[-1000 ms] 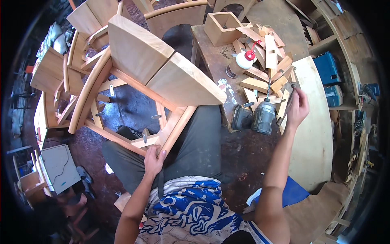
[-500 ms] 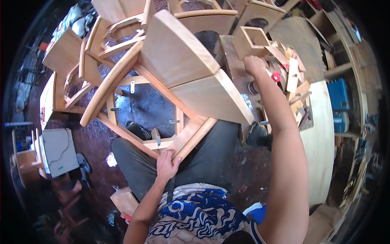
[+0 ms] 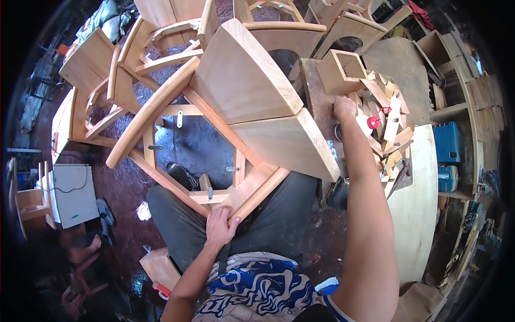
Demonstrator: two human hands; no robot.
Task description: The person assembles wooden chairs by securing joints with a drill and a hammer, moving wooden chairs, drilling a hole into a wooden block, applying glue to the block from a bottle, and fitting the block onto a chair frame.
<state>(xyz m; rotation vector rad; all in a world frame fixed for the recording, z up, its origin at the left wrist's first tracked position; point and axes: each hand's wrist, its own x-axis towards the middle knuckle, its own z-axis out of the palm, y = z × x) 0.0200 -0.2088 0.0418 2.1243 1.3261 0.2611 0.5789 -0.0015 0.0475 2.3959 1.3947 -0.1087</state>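
Observation:
A wooden chair frame (image 3: 218,127) with metal brackets rests tilted across my lap, its curved rail at the left and two pale seat or back panels (image 3: 244,86) on the right side. My left hand (image 3: 220,228) is closed round the corner of its near rail. My right arm stretches to a worn workbench (image 3: 316,88), where my right hand (image 3: 345,107) is curled closed beside a heap of wood offcuts (image 3: 394,115). What it holds, if anything, is hidden. Close by its wrist lies a white bottle with a red cap (image 3: 374,122).
An open wooden box (image 3: 341,71) stands on the bench. Several chairs (image 3: 126,64) crowd the far left. A long pale board (image 3: 416,214) and shelves with blue cases (image 3: 448,142) line the right. Another person's foot (image 3: 95,242) shows at lower left.
My right hand has drawn slightly nearer, away from the box's base, and the red-capped bottle shows more. The whole view has shifted a little; my left hand keeps its hold.

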